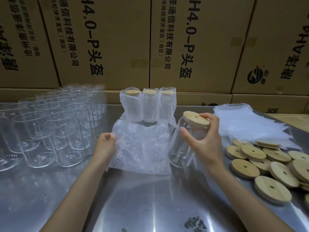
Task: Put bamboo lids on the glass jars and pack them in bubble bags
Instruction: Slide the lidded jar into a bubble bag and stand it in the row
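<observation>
I saw stacked cardboard boxes (107,39) behind the steel bench (150,198), with rows of empty glass jars (50,131) at its left and loose bamboo lids (267,164) at its right. My left hand (104,144) pinched the edge of a bubble bag (142,148) lying mid-bench, and just beside it my right hand (202,138) gripped a tilted lidded jar (184,143) by its neck, fingers curled round the lid (195,118).

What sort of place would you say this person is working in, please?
Probably a warehouse packing bench: stacked cartons behind a steel table, rows of empty jars, loose lids and three bagged jars.
</observation>
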The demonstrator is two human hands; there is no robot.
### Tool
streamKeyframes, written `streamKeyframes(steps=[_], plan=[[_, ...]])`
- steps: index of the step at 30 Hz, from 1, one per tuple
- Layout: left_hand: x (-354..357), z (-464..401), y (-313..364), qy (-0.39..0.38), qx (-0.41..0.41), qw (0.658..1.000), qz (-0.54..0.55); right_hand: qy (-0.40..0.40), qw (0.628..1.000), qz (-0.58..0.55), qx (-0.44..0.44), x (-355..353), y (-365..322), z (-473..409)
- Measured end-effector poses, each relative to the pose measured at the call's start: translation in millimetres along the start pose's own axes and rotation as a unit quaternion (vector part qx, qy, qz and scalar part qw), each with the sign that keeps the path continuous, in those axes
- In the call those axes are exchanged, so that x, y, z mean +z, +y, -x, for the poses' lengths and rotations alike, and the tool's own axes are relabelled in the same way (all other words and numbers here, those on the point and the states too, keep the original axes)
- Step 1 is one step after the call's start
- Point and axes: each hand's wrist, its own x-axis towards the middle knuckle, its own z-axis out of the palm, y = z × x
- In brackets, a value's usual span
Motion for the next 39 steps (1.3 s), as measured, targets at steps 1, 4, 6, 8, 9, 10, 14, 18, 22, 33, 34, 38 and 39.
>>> streamKeyframes(steps=[1,4,6,8,9,10,14,18,22,33,34,38,39], plan=[[0,-1,-5,-0.005,0.007,0.998,-0.054,0.026,0.999,-0.022,0.019,-1,1,-1],[-3,-1,-14,-0.015,0.079,0.963,-0.258,0.096,0.986,-0.099,0.097,-6,6,-10],[-1,5,-13,0.007,0.185,0.918,-0.351,0.128,0.970,-0.131,0.161,-12,13,-17],[6,14,-4,0.031,0.297,0.878,-0.374,0.136,0.958,-0.150,0.204,-17,19,-21],[11,21,1,0.022,0.340,0.868,-0.362,0.131,0.961,-0.145,0.198,-17,21,-21],[17,29,5,-0.009,0.371,0.867,-0.332,0.123,0.968,-0.129,0.177,-17,22,-20],[47,62,4,-0.190,0.411,0.840,-0.299,0.087,0.982,-0.106,0.129,-12,17,-15],[63,63,-6,-0.234,0.328,0.841,-0.361,0.052,0.987,-0.098,0.116,-8,11,-11],[62,56,-8,-0.191,0.233,0.880,-0.368,0.036,0.992,-0.070,0.101,-8,10,-9],[56,57,0,-0.173,0.185,0.893,-0.373,0.043,0.974,-0.071,0.209,-12,23,-14],[55,57,1,-0.171,0.179,0.900,-0.358,0.039,0.964,-0.106,0.243,-12,24,-14],[53,56,3,-0.158,0.168,0.921,-0.314,0.016,0.914,-0.225,0.337,-8,26,-14],[52,55,3,-0.155,0.167,0.926,-0.302,0.001,0.905,-0.242,0.349,-6,25,-13]])
